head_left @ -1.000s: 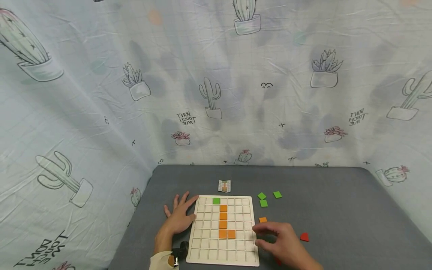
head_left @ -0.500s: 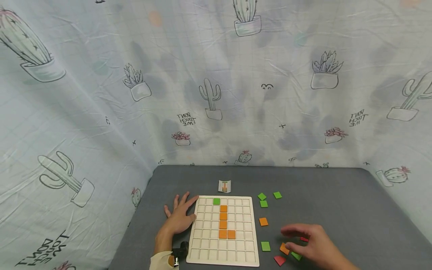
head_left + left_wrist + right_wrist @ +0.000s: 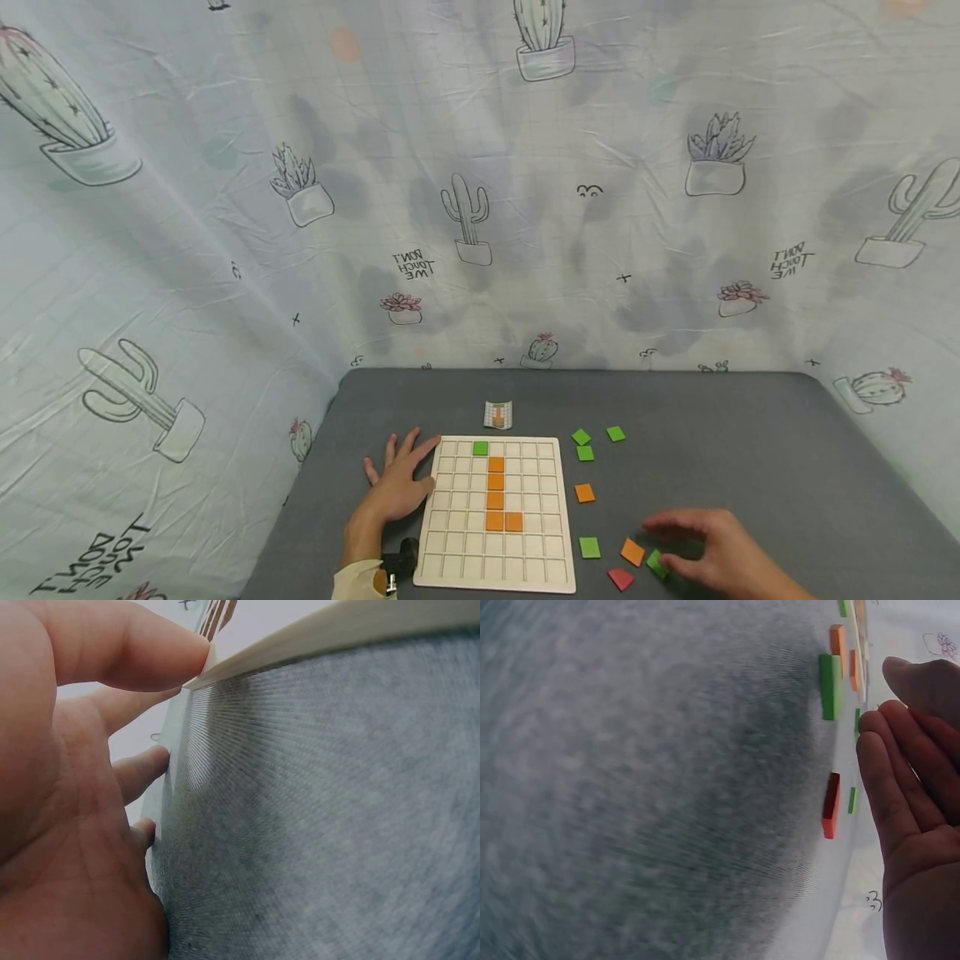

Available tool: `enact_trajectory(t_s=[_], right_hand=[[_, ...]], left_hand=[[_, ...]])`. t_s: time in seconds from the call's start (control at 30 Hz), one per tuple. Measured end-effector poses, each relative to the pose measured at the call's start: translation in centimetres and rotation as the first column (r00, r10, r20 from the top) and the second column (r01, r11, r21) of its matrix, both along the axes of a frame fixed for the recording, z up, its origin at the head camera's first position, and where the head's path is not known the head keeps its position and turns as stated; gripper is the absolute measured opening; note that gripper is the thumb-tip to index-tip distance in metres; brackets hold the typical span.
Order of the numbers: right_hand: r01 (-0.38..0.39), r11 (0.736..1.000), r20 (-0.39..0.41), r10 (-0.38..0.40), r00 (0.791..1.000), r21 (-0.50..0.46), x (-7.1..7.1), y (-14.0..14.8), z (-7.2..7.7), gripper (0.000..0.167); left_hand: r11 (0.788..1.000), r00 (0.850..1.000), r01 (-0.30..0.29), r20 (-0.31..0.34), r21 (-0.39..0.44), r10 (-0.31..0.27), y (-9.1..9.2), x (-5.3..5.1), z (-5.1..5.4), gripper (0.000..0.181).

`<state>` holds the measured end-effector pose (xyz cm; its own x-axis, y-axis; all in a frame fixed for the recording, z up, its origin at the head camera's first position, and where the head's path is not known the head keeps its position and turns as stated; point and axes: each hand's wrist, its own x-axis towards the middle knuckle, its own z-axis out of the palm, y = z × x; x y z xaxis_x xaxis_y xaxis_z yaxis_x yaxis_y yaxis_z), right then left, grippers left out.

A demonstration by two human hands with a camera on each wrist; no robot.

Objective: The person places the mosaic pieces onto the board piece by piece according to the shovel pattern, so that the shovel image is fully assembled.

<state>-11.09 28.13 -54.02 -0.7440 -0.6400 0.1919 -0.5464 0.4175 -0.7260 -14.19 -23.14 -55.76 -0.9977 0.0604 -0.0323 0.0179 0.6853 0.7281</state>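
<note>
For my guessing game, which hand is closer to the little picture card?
Left: the left hand touches the wooden grid board, left of the picture card. The right hand is farther, to the card's right, beside a green tile.

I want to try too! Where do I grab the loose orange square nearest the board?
Probably by two opposite edges, with thumb and finger coming down from above. The orange square lies flat on the table, so its thin sides, all standing free, are the parts to pinch.

We hold our left grip (image 3: 397,492) with fingers spread; our right grip (image 3: 716,546) curves, thumb apart from fingers.
</note>
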Motion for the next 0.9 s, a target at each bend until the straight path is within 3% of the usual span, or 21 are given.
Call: enact_trajectory(t_s=[0.13, 0.33, 0.7, 0.9], right_hand=[[-0.018, 0.999, -0.059, 0.02, 0.998, 0.036, 0.0, 0.1, -0.6, 0.034], [-0.043, 0.999, -0.054, 0.045, 0.998, 0.032, 0.1, 0.6, -1.4, 0.035], [-0.022, 1.0, -0.156, 0.023, 0.987, 0.011, 0.5, 0.3, -2.1, 0.041], [-0.086, 0.995, -0.107, 0.08, 0.991, -0.045, 0.7, 0.7, -2.3, 0.043]], left_hand=[[1.0, 1.0, 0.006, 0.006, 0.0, -0.006, 0.0, 0.0, 0.1, 0.069], [1.0, 1.0, 0.001, 0.014, 0.001, -0.001, 0.0, 0.0, 0.3, 0.07], [1.0, 0.999, 0.009, 0.039, -0.008, -0.009, -0.4, 0.0, 0.8, 0.07], [1.0, 0.999, 0.02, 0.037, -0.006, -0.02, -0.2, 0.0, 0.7, 0.07]])
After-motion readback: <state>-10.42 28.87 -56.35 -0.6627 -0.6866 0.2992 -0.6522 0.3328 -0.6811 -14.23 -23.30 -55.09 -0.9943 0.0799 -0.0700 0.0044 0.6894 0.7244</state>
